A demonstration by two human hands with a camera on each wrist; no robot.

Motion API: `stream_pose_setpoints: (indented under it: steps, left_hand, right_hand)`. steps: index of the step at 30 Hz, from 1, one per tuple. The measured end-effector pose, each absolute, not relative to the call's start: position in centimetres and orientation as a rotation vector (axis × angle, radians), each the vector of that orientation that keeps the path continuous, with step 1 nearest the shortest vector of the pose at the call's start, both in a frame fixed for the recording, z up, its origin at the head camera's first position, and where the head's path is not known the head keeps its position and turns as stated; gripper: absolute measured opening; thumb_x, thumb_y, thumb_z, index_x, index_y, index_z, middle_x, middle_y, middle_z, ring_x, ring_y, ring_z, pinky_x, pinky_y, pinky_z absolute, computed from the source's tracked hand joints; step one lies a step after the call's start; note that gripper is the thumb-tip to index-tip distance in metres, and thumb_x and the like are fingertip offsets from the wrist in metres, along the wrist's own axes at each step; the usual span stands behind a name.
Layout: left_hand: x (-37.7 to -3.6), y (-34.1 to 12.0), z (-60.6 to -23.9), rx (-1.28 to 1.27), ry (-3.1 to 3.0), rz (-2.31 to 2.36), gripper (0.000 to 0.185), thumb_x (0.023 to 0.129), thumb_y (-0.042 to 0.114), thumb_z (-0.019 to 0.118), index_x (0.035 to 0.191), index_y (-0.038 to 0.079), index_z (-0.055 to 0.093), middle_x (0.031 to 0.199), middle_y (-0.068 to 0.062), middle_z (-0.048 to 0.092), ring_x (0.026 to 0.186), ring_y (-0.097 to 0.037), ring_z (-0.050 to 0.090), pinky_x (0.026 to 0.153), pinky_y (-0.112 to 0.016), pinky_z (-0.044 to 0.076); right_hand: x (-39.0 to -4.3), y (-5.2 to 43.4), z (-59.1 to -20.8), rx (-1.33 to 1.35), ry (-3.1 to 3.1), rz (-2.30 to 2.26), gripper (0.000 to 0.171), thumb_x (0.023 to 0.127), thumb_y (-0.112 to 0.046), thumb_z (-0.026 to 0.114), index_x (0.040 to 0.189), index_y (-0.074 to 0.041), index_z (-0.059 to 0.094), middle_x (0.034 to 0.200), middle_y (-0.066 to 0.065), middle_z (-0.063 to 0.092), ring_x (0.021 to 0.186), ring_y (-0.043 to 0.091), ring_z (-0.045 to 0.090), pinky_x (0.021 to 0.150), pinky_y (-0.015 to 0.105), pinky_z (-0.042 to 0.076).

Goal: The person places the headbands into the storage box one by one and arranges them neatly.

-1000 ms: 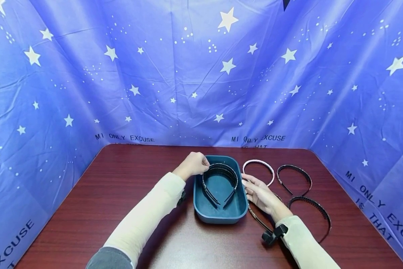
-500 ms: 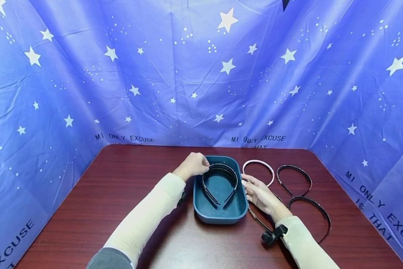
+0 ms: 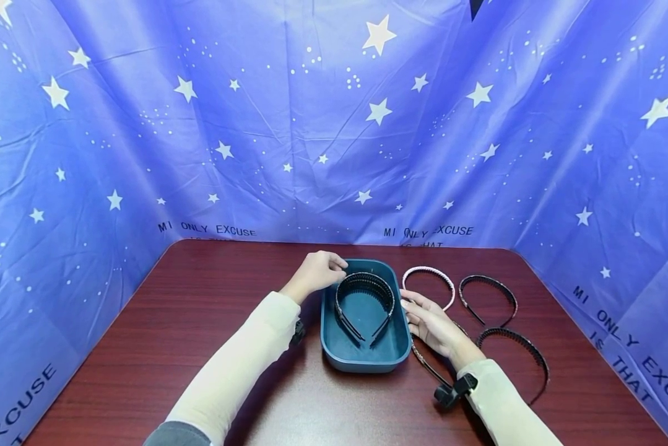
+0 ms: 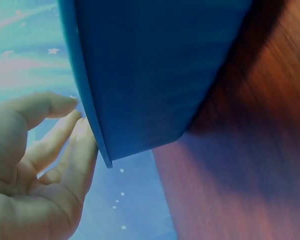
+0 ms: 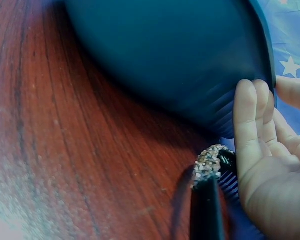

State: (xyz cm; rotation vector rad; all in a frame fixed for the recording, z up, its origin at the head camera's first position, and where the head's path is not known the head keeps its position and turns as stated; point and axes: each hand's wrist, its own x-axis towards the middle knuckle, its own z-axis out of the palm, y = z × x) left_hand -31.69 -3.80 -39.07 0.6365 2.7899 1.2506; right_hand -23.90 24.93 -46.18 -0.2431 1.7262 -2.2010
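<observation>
A dark teal plastic bin (image 3: 367,367) stands on the table with several black toothed headbands (image 3: 364,280) nested together inside. My left hand (image 3: 317,271) is at the bin's far left rim, with nothing between its thumb and fingers; the left wrist view shows its fingertips (image 4: 82,127) beside the rim. On the opposite side, my right hand (image 3: 435,325) rests straight fingers (image 5: 246,107) against the outer wall, with the thumb at the rim. A headband with a glittery speckled cover (image 5: 208,162) lies beneath this hand, which partly hides it.
Right of the bin lie a pale pink headband (image 3: 431,269), a dark headband (image 3: 492,282) and another dark headband (image 3: 525,341) nearer the front. The reddish-brown wooden table (image 3: 216,291) is enclosed by a blue starry cloth (image 3: 289,124).
My left hand has let go of the headbands in the bin and drawn slightly left, its fingers loosened. The right hand and the bin have stayed in place.
</observation>
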Motion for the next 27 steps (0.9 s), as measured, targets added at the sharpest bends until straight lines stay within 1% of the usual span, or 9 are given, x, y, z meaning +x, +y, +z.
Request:
stream_pose_setpoints:
  steps: [3,6,9,12,15,19,23,25,27]
  left_hand:
    - [-31.7,-4.1,-39.4,0.566,2.71,1.416,0.022,0.089,0.013,0.07,0.109,0.009,0.077,0.091,-0.002,0.074,0.079,-0.018,0.07,0.073,-0.028,0.055]
    - [-31.6,-4.3,-39.7,0.466,2.584,1.604,0.024,0.091,0.012,0.07,0.114,0.009,0.075,0.095,-0.005,0.074,0.08,-0.024,0.073,0.075,-0.03,0.058]
    - [-31.8,-4.5,-40.1,0.401,2.44,1.79,0.026,0.093,0.01,0.07,0.118,0.005,0.073,0.101,-0.01,0.073,0.091,-0.03,0.072,0.078,-0.033,0.059]
    - [-31.8,-4.7,-40.5,0.389,2.314,1.923,0.028,0.095,0.009,0.068,0.122,0.001,0.07,0.107,-0.017,0.071,0.101,-0.035,0.068,0.081,-0.037,0.059]
    - [-31.6,-4.9,-40.7,0.374,2.245,1.997,0.03,0.095,0.009,0.067,0.124,0.002,0.069,0.11,-0.017,0.07,0.105,-0.035,0.065,0.084,-0.039,0.058]
    - [-31.4,-4.9,-41.2,0.332,2.194,2.094,0.033,0.095,0.007,0.066,0.128,0.002,0.066,0.108,-0.011,0.069,0.104,-0.028,0.065,0.088,-0.039,0.056]
    - [-31.2,-4.9,-41.4,0.27,2.106,2.226,0.036,0.096,0.004,0.064,0.131,0.0,0.064,0.109,-0.01,0.068,0.104,-0.025,0.065,0.093,-0.045,0.053]
    - [-31.0,-5.0,-41.6,0.233,2.062,2.285,0.037,0.095,0.004,0.064,0.132,0.0,0.064,0.11,-0.012,0.068,0.106,-0.026,0.065,0.095,-0.047,0.052]
    - [-30.8,-5.1,-41.7,0.196,2.031,2.324,0.038,0.095,0.004,0.065,0.133,0.0,0.063,0.114,-0.015,0.066,0.108,-0.029,0.064,0.095,-0.047,0.051]
  right_hand:
    - [-23.9,25.0,-46.2,-0.241,1.72,-2.211,0.05,0.108,-0.015,0.046,0.152,0.0,0.028,0.113,0.002,0.067,0.093,0.01,0.065,0.077,0.026,0.055]
    - [-23.8,25.1,-46.2,-0.236,1.719,-2.217,0.046,0.108,-0.014,0.046,0.15,-0.002,0.032,0.113,0.002,0.067,0.093,0.01,0.065,0.077,0.026,0.055]
    - [-23.7,25.0,-46.1,-0.229,1.717,-2.215,0.047,0.108,-0.014,0.046,0.151,-0.002,0.031,0.114,0.002,0.067,0.093,0.01,0.065,0.077,0.026,0.055]
    - [-23.7,25.0,-46.1,-0.238,1.717,-2.208,0.05,0.108,-0.014,0.045,0.153,0.001,0.027,0.115,0.003,0.067,0.094,0.011,0.065,0.077,0.026,0.055]
    - [-23.7,24.9,-46.1,-0.231,1.721,-2.208,0.051,0.108,-0.014,0.046,0.153,0.001,0.026,0.115,0.003,0.067,0.094,0.011,0.065,0.077,0.026,0.055]
    - [-23.8,24.9,-46.1,-0.224,1.722,-2.213,0.049,0.108,-0.014,0.046,0.151,0.0,0.028,0.115,0.003,0.066,0.095,0.01,0.065,0.077,0.026,0.055]
    - [-23.9,24.9,-46.2,-0.237,1.723,-2.213,0.048,0.108,-0.014,0.045,0.151,0.0,0.029,0.116,0.003,0.066,0.096,0.01,0.065,0.078,0.027,0.055]
    - [-23.9,25.0,-46.2,-0.236,1.725,-2.213,0.048,0.108,-0.014,0.045,0.151,0.0,0.029,0.116,0.003,0.066,0.095,0.01,0.065,0.078,0.027,0.055]
    - [-23.9,25.0,-46.2,-0.231,1.727,-2.214,0.048,0.108,-0.015,0.046,0.151,0.0,0.029,0.116,0.004,0.066,0.095,0.01,0.065,0.078,0.027,0.055]
